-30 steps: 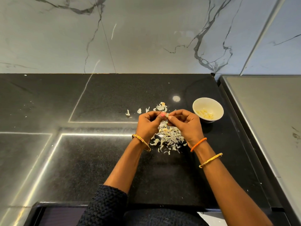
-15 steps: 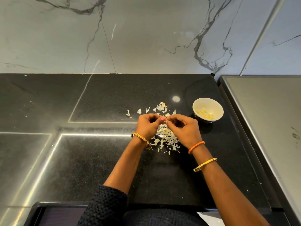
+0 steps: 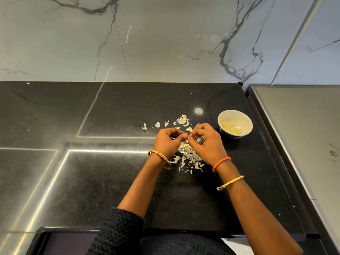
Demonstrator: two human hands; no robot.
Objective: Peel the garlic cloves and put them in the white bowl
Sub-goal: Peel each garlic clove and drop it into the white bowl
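My left hand [image 3: 168, 142] and my right hand [image 3: 206, 142] meet fingertip to fingertip over the black counter, both with curled fingers pinching a small garlic clove [image 3: 188, 137] that is almost hidden between them. Under and in front of my hands lies a pile of papery garlic skins [image 3: 189, 159]. More skin flakes [image 3: 181, 120] are scattered just beyond my fingers. The white bowl [image 3: 221, 118] stands to the right of my right hand, with several peeled cloves [image 3: 232, 128] inside.
The black granite counter [image 3: 110, 181] runs to a grey marble wall at the back. A raised grey metal surface [image 3: 301, 137] borders the counter on the right, close to the bowl. My dark sleeve shows at the counter's front edge.
My hands have stayed together over the skin pile, with only small finger movements on the clove. My right wrist has shifted slightly. The bowl has not moved.
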